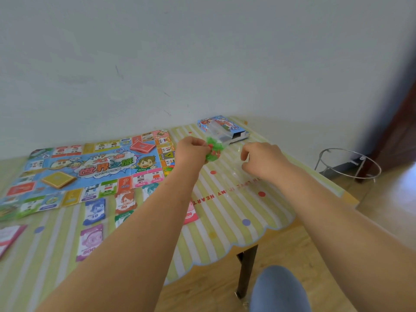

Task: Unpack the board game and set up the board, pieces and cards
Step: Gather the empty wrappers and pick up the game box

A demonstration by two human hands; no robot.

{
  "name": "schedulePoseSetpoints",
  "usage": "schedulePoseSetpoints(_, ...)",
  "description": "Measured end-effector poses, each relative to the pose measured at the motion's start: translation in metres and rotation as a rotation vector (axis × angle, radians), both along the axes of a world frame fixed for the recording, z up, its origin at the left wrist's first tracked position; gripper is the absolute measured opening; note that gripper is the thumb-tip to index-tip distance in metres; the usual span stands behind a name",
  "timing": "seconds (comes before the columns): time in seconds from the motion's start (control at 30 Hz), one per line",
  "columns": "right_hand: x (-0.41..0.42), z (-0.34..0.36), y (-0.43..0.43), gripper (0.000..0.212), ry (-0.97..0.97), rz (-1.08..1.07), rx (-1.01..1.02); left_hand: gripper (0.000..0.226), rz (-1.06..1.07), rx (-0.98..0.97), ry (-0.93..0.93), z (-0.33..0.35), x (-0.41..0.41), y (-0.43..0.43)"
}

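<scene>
— Where are the playing bits?

— The green and red pieces (213, 150) are bunched together at the left hand (191, 150), held up above the far right part of the worktop (236, 210). They look to be in clear wrapping, though it is blurred.

— So the left fingers are grasping them?

— Yes, curled round the near side of the bunch.

— And the right hand (261, 159)?

— It is just to the right of the pieces, apart from them, with its fingers curled in. There is a glint of clear plastic near it, but I cannot tell whether it pinches anything.

— Is the board out?

— The board (90, 170) lies unfolded and flat on the left half of the worktop, against the wall. A red card stack (142, 146) sits on its far right part and a yellow card stack (59, 180) on its near left part.

— And the money?

— It is laid in piles in front of the board: a blue note (94, 211), an orange note (125, 201), a green note (122, 218) partly behind the left forearm, a purple note (90, 242) nearest, and a pink note (190, 213) showing right of the forearm. A leaflet (9, 237) lies at the left edge.

— The box?

— The box (222, 128) is at the far right corner by the wall, lying flat beyond the hands, its right end open.

— Anything off the worktop?

— A metal ring stand (349, 164) stands on the floor to the right, and a knee (279, 289) in blue cloth shows at the bottom.
</scene>
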State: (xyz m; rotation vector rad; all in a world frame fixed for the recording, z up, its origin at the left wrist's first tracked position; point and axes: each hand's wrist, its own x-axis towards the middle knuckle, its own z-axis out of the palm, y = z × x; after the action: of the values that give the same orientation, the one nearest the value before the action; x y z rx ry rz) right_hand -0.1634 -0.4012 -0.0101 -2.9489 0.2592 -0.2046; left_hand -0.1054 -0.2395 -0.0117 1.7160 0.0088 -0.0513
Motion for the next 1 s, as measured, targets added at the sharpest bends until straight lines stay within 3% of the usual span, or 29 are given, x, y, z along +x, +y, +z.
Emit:
schedulePoseSetpoints(0.1, -0.002, 0.001, 0.003, 0.01, 0.036, 0.0, 0.045, 0.019, -0.014, -0.094, 0.073, 0.0, -0.003, 0.008)
schedulePoseSetpoints(0.33, -0.004, 0.027, 0.017, 0.019, -0.342, 0.009, 0.439, 0.024, -0.066, -0.154, 0.173, 0.004, -0.009, 0.025)
schedulePoseSetpoints(0.57, -0.004, 0.037, 0.029, 0.024, -0.15, 0.096, 0.582, 0.02, -0.105, -0.087, 0.187, 0.009, -0.017, 0.035)
schedulePoseSetpoints(0.77, -0.004, 0.035, 0.039, 0.016, -0.076, 0.109, 0.859, 0.019, -0.09, -0.032, 0.18, 0.002, -0.015, 0.043)
schedulePoseSetpoints(1.0, 0.0, 0.032, 0.054, 0.016, -0.004, 0.106, 1.059, 0.023, 0.004, 0.132, -0.01, 0.007, -0.02, 0.053)
